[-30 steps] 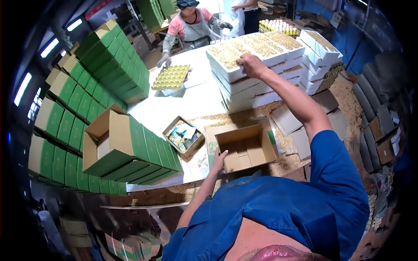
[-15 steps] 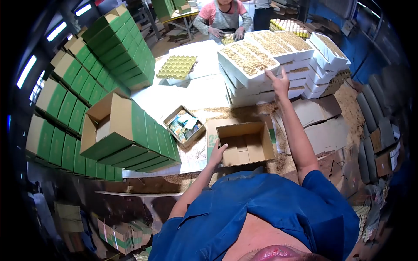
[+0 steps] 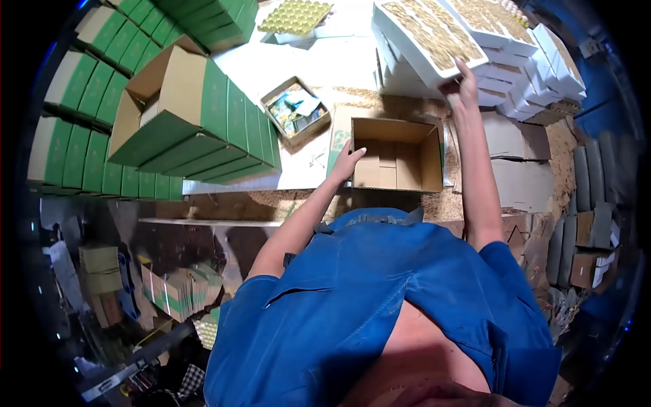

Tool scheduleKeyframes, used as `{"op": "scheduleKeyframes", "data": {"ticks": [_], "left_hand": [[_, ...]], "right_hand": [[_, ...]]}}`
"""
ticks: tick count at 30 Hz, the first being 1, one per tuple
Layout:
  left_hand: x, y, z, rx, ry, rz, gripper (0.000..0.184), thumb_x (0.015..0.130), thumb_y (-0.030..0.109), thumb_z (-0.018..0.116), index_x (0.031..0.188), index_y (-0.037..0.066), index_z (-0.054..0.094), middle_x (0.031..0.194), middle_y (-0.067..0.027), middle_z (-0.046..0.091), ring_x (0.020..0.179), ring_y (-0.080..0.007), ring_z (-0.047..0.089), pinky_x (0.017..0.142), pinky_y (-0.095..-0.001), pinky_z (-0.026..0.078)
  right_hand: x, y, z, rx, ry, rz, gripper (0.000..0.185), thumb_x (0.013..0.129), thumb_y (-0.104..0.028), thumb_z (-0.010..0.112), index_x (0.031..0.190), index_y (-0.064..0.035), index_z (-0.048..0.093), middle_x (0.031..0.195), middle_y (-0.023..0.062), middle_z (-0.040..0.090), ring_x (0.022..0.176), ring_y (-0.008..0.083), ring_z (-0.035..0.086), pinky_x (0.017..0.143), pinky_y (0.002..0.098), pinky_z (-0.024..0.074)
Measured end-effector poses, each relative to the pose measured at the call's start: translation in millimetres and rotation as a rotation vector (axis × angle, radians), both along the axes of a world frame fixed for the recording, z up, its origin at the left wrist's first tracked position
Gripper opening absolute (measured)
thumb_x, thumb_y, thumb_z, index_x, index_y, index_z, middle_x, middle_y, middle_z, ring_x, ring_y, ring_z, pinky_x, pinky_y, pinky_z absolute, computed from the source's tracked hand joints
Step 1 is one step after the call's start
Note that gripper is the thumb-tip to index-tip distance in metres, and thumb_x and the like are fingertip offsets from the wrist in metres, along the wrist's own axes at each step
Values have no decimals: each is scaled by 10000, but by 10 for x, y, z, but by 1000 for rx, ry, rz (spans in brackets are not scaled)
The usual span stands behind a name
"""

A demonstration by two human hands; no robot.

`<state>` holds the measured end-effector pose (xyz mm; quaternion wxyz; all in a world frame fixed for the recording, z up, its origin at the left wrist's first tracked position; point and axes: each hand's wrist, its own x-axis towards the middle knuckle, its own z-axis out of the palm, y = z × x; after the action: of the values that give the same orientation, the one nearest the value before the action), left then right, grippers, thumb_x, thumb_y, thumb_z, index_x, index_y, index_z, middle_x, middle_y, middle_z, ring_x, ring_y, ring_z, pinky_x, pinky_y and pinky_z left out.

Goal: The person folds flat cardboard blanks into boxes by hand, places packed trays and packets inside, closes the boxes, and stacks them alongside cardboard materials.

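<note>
Plainly, the open cardboard box [image 3: 393, 129] has room between its upright walls, its near edge close to the front of the table [image 3: 339, 61]. The left hand [image 3: 347, 163] grasps its left wall, thumb inside. Beyond its far right corner, the right hand [image 3: 464, 85] grips the white tray's [image 3: 403, 44] near end. White tabletop stretches leftward to green cartons [image 3: 220, 108]; flat cardboard [image 3: 519, 180] lies right.
</note>
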<state>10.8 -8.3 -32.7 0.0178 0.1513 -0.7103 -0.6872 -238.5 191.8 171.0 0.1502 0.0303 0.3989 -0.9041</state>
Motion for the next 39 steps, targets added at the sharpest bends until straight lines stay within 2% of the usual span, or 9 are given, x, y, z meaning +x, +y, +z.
{"op": "scheduleKeyframes", "data": {"ticks": [11,16,19,22,26,30,33,36,39], "left_hand": [[32,39,29,-48,-69,47,762,883,405,595,1410,-89,352,1375,-258,493,1296,-319,460,1089,-345,328],[-3,-35,-244,4,-96,0,842,889,439,579,1443,-115,272,1418,-289,439,1338,-318,428,1105,-332,317],[34,-82,-218,-20,-103,23,742,903,440,561,1412,-69,382,1356,-271,515,1277,-302,497,1067,-331,362],[68,-75,20,-33,-122,51,477,927,382,527,1240,30,606,1148,-218,661,1079,-253,624,940,-327,450],[81,-74,197,-288,-201,121,426,936,334,526,1059,-55,646,920,-222,694,872,-257,660,804,-350,488],[108,-153,-120,-210,-95,203,383,913,305,538,939,-65,638,782,-181,652,742,-202,602,714,-352,474],[140,-255,-83,-70,-91,141,283,860,249,544,866,-23,621,753,-51,589,746,-156,550,665,-330,449],[172,-210,175,209,-209,149,250,790,162,552,978,6,602,819,-24,549,760,-136,528,649,-305,438],[140,-223,87,104,-157,86,198,787,113,526,948,6,570,792,-44,552,677,-146,546,597,-298,445]], "right_hand": [[1514,1770,-666,163,-162,230,528,863,-153,559,1310,108,458,1251,231,592,1113,296,620,996,382,496],[1616,1541,-769,212,-206,332,524,867,-164,578,1292,119,465,1240,229,598,1096,265,625,979,356,492],[1552,1308,-799,320,-177,367,466,878,-171,577,1245,106,499,1171,197,632,1062,238,636,948,335,503],[1408,1127,-887,426,-140,357,390,878,-169,572,1165,94,547,1055,169,663,902,208,676,821,320,549],[1300,896,-893,563,-58,236,282,879,-160,569,1042,64,621,974,128,667,864,181,647,791,302,516],[1230,744,-913,793,187,179,254,878,-170,592,1001,43,656,945,75,663,872,144,587,805,285,452],[1083,660,-1008,998,274,281,299,888,-142,569,1131,20,630,941,86,665,855,157,602,788,298,477],[1092,500,-1406,1268,244,226,389,883,-128,567,1267,-74,600,1021,129,687,905,194,635,837,312,493],[1208,513,-1319,1313,242,237,379,889,-143,565,1259,-69,601,1102,165,685,1013,250,644,902,347,478]]}}
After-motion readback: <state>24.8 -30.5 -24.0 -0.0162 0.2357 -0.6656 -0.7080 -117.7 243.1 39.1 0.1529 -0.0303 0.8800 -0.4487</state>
